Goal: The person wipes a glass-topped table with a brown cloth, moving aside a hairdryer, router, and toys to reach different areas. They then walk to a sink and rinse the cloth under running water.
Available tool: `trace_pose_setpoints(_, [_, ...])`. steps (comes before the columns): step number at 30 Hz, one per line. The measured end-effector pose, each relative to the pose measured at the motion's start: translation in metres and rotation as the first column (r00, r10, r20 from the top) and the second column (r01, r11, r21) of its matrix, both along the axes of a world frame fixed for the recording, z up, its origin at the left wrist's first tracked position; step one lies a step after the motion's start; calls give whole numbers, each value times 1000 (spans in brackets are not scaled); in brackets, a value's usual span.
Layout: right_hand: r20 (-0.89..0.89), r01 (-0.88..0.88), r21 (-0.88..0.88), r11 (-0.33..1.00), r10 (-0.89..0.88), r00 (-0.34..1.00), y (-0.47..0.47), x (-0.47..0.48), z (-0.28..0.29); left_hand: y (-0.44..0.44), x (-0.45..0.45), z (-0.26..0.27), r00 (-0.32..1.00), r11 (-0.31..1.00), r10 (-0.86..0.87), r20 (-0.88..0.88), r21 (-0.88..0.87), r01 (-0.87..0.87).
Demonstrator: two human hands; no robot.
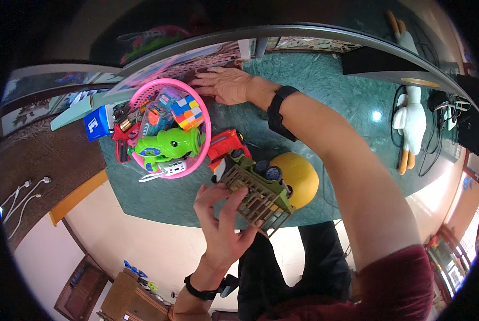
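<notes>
My left hand (225, 228) grips a green toy truck (281, 192) by its brown slatted bed, tilted with the wheels away from me. Behind the truck sit a red toy car (228, 147) and a yellow rounded object (303, 178), both partly hidden. My right hand (227, 85) stretches to the far side of the table, palm down with fingers apart, beside the rim of a pink plastic basket (208, 128). The basket holds a Rubik's cube (188, 113), a green animal-shaped toy gun (167, 145), a white device with a strap (174, 167) and other toys.
The green marble-patterned table (155, 204) has a curved near edge. A blue tissue pack (99, 122) stands left of the basket. White cables (22, 196) lie on a brown wooden surface (34, 160). At right are a white plush toy (413, 116) and black cords (429, 150).
</notes>
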State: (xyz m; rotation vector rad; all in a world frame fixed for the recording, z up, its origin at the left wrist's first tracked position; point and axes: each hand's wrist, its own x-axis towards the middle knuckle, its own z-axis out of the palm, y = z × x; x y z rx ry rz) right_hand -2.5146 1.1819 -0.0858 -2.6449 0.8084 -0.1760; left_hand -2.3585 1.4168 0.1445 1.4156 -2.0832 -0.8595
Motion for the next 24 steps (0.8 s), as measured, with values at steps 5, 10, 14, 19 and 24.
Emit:
trace_pose_setpoints(5, [-80, 105, -71, 992, -111, 991, 28, -71, 9, -21, -7, 2, 1000, 1000, -18, 23, -8, 19])
trace_pose_setpoints(10, [-92, 350, -69, 934, -356, 930, 82, -160, 22, -72, -44, -16, 992, 986, -100, 76, -128, 110])
trace_pose_setpoints(14, [-116, 512, -25, 859, -511, 852, 132, -193, 25, -126, -77, -50, 942, 961, -106, 318, -211, 179])
trace_pose_setpoints(19, [-96, 567, 21, 823, -563, 821, 202, -243, 31, -177, -97, -101, 928, 896, 6, 372, -415, 160])
trace_pose_setpoints(24, [-149, 705, 19, 709, -695, 703, 273, -250, 34, -193, -86, -128, 931, 989, -102, 350, -66, 133])
